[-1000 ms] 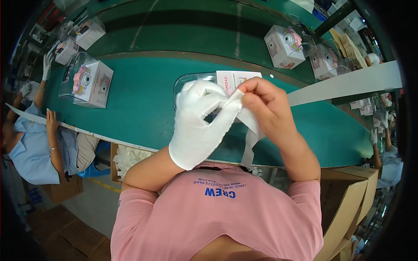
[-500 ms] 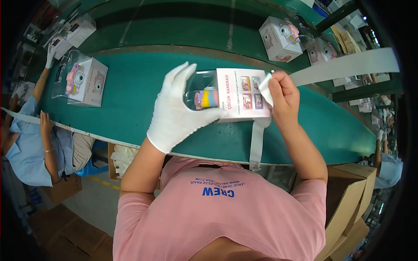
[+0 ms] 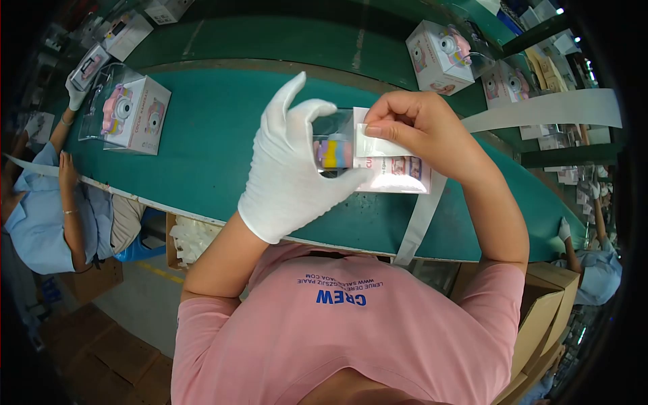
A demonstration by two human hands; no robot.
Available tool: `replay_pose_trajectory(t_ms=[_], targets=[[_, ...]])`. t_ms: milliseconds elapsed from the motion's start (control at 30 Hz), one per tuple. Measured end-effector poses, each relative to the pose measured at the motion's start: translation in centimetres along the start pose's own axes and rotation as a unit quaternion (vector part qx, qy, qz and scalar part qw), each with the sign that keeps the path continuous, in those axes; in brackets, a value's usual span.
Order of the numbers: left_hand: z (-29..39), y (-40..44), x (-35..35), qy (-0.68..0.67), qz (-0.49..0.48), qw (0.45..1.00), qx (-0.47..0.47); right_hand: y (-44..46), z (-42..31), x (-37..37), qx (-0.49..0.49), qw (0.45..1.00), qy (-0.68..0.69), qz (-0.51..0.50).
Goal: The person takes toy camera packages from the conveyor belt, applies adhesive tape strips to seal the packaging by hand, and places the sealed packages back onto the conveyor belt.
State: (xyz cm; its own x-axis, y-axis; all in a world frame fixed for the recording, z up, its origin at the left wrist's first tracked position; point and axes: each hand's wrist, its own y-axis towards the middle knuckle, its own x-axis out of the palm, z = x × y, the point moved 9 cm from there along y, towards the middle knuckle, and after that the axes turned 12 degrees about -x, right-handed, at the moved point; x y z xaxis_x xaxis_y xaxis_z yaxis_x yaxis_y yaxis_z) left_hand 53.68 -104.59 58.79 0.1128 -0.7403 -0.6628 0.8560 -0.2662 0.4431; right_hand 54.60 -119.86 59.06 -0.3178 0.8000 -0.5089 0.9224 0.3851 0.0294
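Observation:
A toy camera box lies before me on the green bench, white printed card on one side and clear plastic on the other. Through the plastic shows a striped pastel toy camera. My left hand, in a white glove, grips the plastic end, its thumb along the near edge and one finger raised. My bare right hand pinches a small white piece, paper or cloth, and holds it over the printed face near the plastic. It covers part of the pictures and lettering.
Another camera box stands at left, and one more at far right. A pale strap crosses the right side; another strip hangs over the near edge. Co-workers in blue sit at both sides. Cardboard cartons stand at lower right.
My right hand has moved left with the white piece, from the box's right end to its face beside the plastic. The box and left hand have shifted slightly right.

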Motion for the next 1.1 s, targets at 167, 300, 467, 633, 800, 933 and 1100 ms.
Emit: replay_pose_trajectory(t_ms=[167,300,467,633,800,933,1100], targets=[[0.5,-0.8,0.0,-0.075,0.010,0.997,0.002,-0.6,0.1,-0.5,-0.018,0.999,0.038,0.026],[0.6,-0.8,0.7,-0.080,-0.027,0.996,-0.026,-1.1,-0.1,-1.0,-0.021,0.999,0.006,0.031],[2.0,-0.5,0.5,-0.026,-0.039,0.999,0.017,-1.0,-0.7,-1.4,-0.006,0.997,-0.076,0.004],[2.5,-0.5,0.8,-0.019,-0.052,0.998,0.034,-0.7,-1.2,-1.6,-0.013,0.993,-0.118,-0.019],[2.8,-0.7,1.2,-0.016,-0.077,0.997,0.015,-2.3,-0.4,-3.4,-0.034,0.993,-0.114,-0.024],[4.6,-0.8,1.7,0.097,-0.101,0.989,0.056,-7.0,3.3,-8.8,0.094,0.987,-0.134,0.002],[5.5,0.3,1.0,0.095,-0.170,0.970,0.146,-10.4,6.5,-7.0,0.086,0.994,-0.006,0.061]])
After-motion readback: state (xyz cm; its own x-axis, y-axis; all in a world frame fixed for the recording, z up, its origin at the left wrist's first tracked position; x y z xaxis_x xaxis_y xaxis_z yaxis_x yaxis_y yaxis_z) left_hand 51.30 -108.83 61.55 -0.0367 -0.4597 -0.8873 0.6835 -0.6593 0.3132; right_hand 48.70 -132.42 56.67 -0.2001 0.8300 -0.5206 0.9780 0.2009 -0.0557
